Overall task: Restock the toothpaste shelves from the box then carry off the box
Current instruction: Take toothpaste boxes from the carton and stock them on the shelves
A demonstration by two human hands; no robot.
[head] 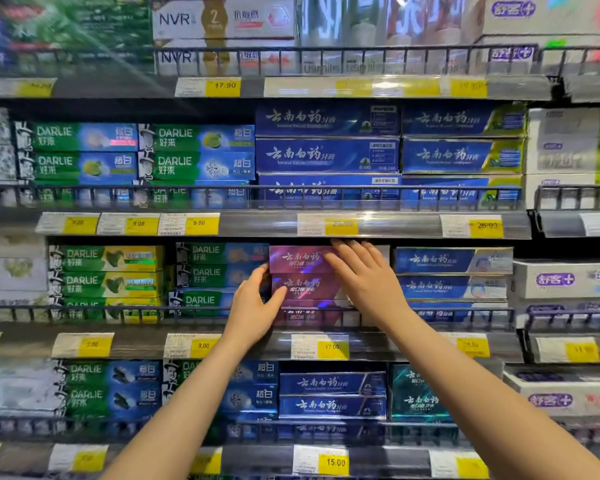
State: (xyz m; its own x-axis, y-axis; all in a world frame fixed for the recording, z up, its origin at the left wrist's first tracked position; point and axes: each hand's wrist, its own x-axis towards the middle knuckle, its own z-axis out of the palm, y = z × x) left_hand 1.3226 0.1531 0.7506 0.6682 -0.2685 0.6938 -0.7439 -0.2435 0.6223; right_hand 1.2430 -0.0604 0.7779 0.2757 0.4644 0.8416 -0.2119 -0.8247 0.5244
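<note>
Left hand (253,308) cupping left end of purple toothpaste cartons (303,271); right hand (364,275) flat on top carton's front, fingers straight; long axis sideways, stack probably not flush

Left arm: bare forearm reaching up and forward from lower left.
Left hand (253,306): upright, thumb spread to the right, fingers curved forward round a box's end.
Right arm: bare forearm reaching up from lower right.
Right hand (364,271): palm forward, fingers straight, pointing up-left.
</note>
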